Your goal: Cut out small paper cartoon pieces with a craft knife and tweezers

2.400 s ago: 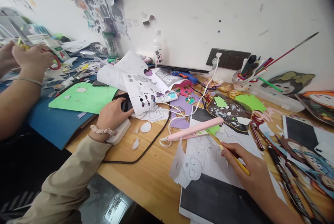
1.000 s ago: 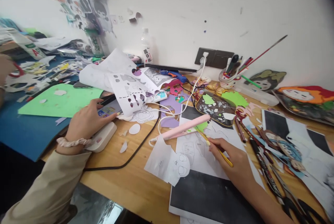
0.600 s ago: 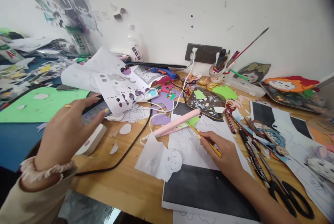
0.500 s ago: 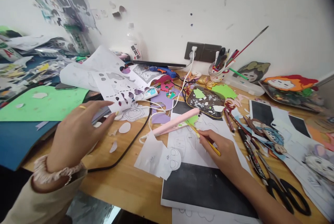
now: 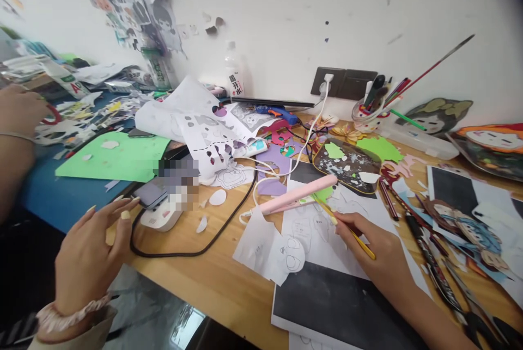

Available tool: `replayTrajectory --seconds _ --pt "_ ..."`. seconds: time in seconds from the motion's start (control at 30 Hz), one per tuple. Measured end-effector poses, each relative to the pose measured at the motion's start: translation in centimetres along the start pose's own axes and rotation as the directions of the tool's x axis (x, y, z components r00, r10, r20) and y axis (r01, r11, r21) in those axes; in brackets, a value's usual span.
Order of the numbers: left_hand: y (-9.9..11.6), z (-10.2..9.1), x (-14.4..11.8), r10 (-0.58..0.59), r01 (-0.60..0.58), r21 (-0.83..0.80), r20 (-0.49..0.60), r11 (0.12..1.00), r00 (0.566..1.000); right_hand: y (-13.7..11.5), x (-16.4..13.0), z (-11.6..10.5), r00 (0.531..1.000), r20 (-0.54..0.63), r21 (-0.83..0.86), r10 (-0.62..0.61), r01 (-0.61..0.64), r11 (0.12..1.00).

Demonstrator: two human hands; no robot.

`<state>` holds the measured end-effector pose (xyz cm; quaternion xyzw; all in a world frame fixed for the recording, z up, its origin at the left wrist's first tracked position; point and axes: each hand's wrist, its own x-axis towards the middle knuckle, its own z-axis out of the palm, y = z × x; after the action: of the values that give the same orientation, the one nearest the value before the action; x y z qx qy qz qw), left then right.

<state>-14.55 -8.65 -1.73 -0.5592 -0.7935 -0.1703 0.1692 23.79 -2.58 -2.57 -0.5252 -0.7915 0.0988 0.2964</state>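
Observation:
My right hand (image 5: pixel 378 255) rests on a white sheet of drawn figures (image 5: pixel 327 230) and grips a thin yellow tool (image 5: pixel 351 230), its tip pointing up-left toward a pink flat wand (image 5: pixel 298 197). My left hand (image 5: pixel 87 255) hovers over the desk's front-left edge, fingers spread, holding nothing. It is just left of a white device (image 5: pixel 163 216) with a phone (image 5: pixel 153 192) lying on it. A black cable (image 5: pixel 196 246) loops beside them.
Another person's hand (image 5: pixel 18 110) works at far left over a blue mat (image 5: pixel 61 197) and green sheet (image 5: pixel 116 157). Cut paper (image 5: pixel 196 121), a bottle (image 5: pixel 235 75), a brush cup (image 5: pixel 365 113), pencils (image 5: pixel 425 252) and character cut-outs (image 5: pixel 461 225) crowd the wooden desk (image 5: pixel 212 279).
My left hand has lifted off the phone and white device and pulled back toward the desk's front-left edge. My right hand keeps the yellow tool on the sheet. The view swung back left.

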Motion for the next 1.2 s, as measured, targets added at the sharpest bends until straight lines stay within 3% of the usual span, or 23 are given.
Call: replayTrajectory --seconds 0.17,0.3,0.4,0.5,0.6,0.7,0.8,0.87,0.97,1.07,1.2 --pt "0.3 0.5 2.1 0.122 -0.12 -0.052 0.034 0.991 0.992 0.0 0.0 0.0 1.0 0.008 -0.022 0.012 -0.012 1.0" --pt "1.1 1.1 5.1 0.228 -0.198 -0.168 0.186 0.966 0.956 -0.1 0.0 0.0 1.0 -0.011 -0.02 -0.012 0.012 1.0" --pt "1.7 1.4 6.9 0.236 -0.196 -0.193 0.213 0.962 0.948 -0.1 0.0 0.0 1.0 -0.013 -0.018 -0.02 0.019 1.0" --pt "1.8 1.3 7.9 0.204 -0.181 -0.118 0.239 0.976 0.949 -0.1 0.0 0.0 1.0 -0.011 -0.017 -0.02 0.02 1.0" --pt "1.6 0.9 7.6 0.196 -0.189 -0.054 0.252 0.981 0.948 -0.1 0.1 0.0 1.0 -0.01 -0.018 -0.018 0.017 1.0" --pt "1.4 0.2 5.9 0.186 -0.188 -0.004 0.181 0.982 0.966 0.0 0.0 0.0 1.0 -0.013 -0.019 -0.015 0.015 1.0" --pt "0.9 -0.5 3.6 0.032 -0.036 0.06 0.066 0.998 0.997 0.1 -0.1 0.1 1.0 -0.014 -0.022 -0.021 0.021 1.0" --pt "0.6 -0.6 2.9 0.01 -0.013 0.062 0.054 0.998 0.999 0.1 -0.1 0.1 1.0 -0.014 -0.026 -0.024 0.023 0.999" --pt "0.6 -0.3 3.4 0.069 -0.072 0.025 0.113 0.997 0.991 0.1 0.0 0.2 1.0 -0.011 -0.034 -0.017 0.017 0.999" --pt "1.2 0.3 5.6 0.118 -0.124 0.03 0.161 0.992 0.98 0.1 0.0 0.2 1.0 -0.012 -0.036 -0.023 0.023 0.999" --pt "2.2 1.5 8.7 0.307 -0.334 0.045 0.293 0.942 0.905 0.1 0.0 0.2 0.999 -0.016 -0.033 -0.029 0.028 0.999"
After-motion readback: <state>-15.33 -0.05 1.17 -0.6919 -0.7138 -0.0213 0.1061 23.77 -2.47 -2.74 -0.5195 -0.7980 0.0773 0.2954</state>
